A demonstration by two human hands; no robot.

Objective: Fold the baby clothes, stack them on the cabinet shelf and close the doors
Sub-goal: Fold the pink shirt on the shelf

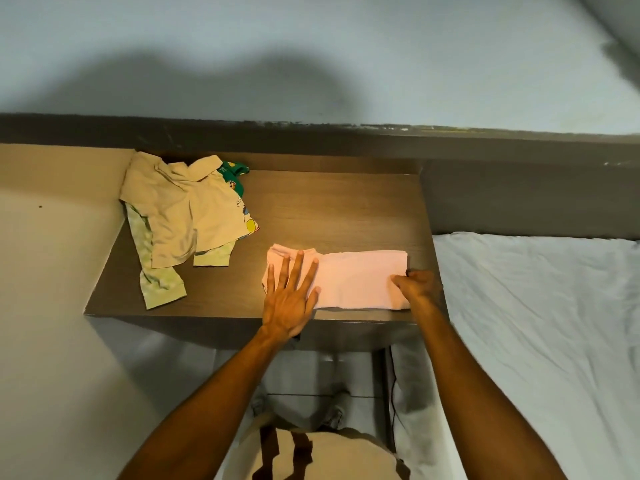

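Observation:
A pink garment (356,278) lies folded into a long strip on the brown cabinet top (332,206), near its front edge. My left hand (289,296) rests flat on the strip's left end with fingers spread. My right hand (417,284) pinches the strip's right end. At the back left of the top lies a loose pile of baby clothes: a beige shirt (176,209) over pale green patterned trousers (156,278), with a printed green-and-white piece (239,188) showing beneath. No cabinet shelf or doors are visible.
A bed with a white sheet (540,323) lies right of the cabinet, below a dark headboard (519,195). A beige wall (52,271) borders the cabinet on the left. My feet stand on pale floor (298,379) below the front edge.

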